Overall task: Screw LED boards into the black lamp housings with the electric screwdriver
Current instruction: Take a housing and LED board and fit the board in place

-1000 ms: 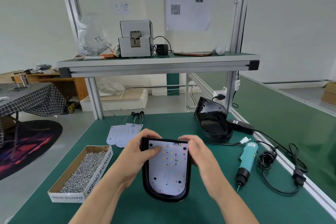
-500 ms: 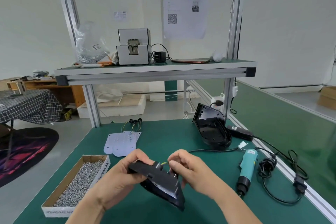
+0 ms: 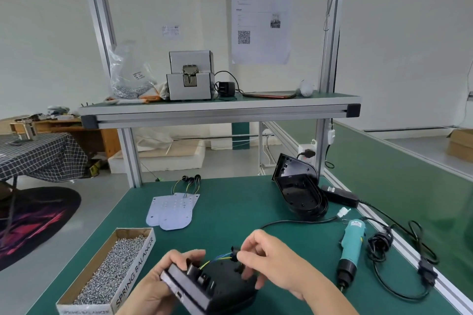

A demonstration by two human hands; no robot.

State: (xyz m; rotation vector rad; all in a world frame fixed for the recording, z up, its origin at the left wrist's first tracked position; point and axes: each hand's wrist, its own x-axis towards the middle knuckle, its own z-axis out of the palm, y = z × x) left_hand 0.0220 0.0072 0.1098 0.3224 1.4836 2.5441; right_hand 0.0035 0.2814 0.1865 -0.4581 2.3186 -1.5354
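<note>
Left hand [image 3: 165, 279] — round black housing [image 3: 221, 288]

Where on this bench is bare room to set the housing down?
Bare mat lies mid-bench, between the LED boards and the stacked housings, beyond the left hand and right hand. A narrower strip runs between that hand and the electric screwdriver. Cables crowd the right edge; the screw box fills the near left.

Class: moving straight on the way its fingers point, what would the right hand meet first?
Likely the left hand gripping the lamp housing; the right hand points leftward along the wires, though depth is unclear.
</note>
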